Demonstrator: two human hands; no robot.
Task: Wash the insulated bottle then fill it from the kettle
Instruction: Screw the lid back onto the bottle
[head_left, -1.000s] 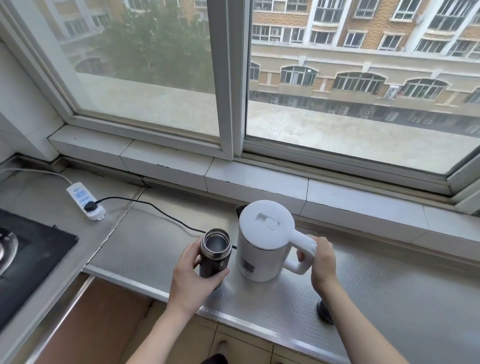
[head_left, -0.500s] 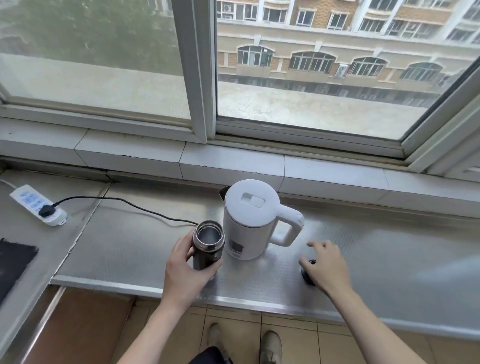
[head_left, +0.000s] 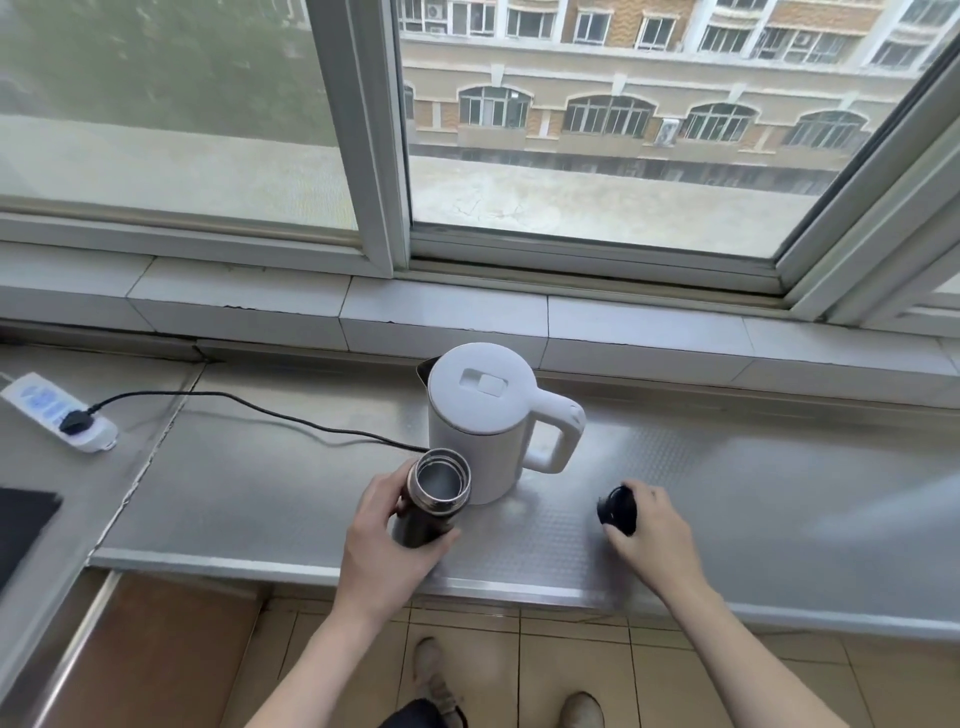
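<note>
The dark insulated bottle (head_left: 430, 506) stands upright on the steel counter (head_left: 260, 499) with its mouth uncovered, and my left hand (head_left: 384, 540) grips its body from the left. Right behind it, touching or nearly so, stands the white electric kettle (head_left: 480, 415), lid closed, handle pointing right. To the right, my right hand (head_left: 652, 530) holds the bottle's black cap (head_left: 617, 511), lifted and tilted just above the counter.
A black cord (head_left: 249, 402) runs from the kettle's base left to a white power strip (head_left: 57, 413). A dark stove edge (head_left: 23, 525) sits at far left. A tiled window ledge (head_left: 441, 322) runs behind the counter; its front edge is near my hands.
My right hand left the kettle handle, reached down to the black cap on the counter and picked it up. My left hand stayed on the bottle. The camera tilted down.
</note>
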